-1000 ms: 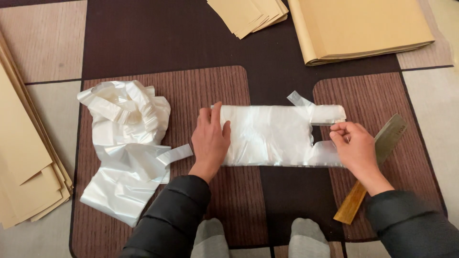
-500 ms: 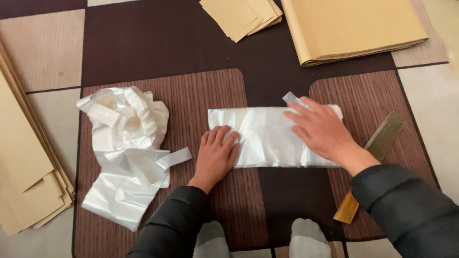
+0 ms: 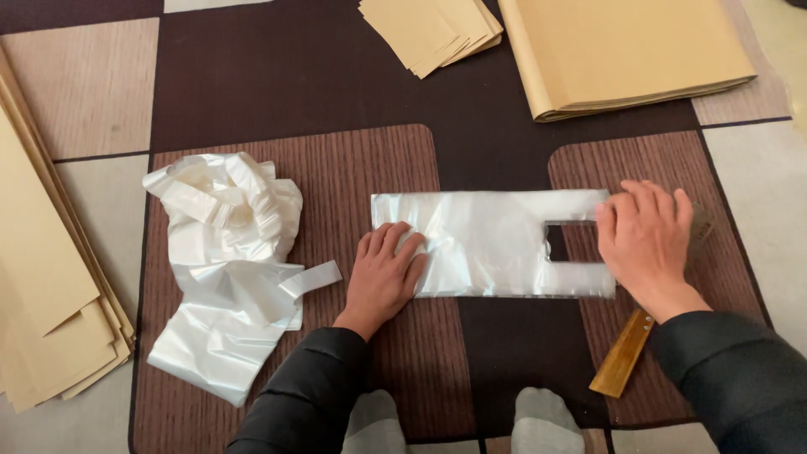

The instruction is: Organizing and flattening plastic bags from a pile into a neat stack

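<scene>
The person's socked feet [image 3: 454,420] are resting nearest the camera on the patterned floor mat [image 3: 353,168]. A wooden ruler [image 3: 624,353] is lying just beside the right forearm. The flattened plastic bag [image 3: 492,244], thin, translucent and glossy, is lying between the two hands with its long axis running left to right. The left hand [image 3: 385,273] is pressing flat on the bag's closed end, fingers held together. The right hand [image 3: 646,240] is pressing flat on the handle end, fingers slightly spread, pinching nothing. Farther left, crumpled bags [image 3: 223,269] are piled in soft folds. Stacks of stiff tan paper [image 3: 622,50] are lying at the far edge.
</scene>
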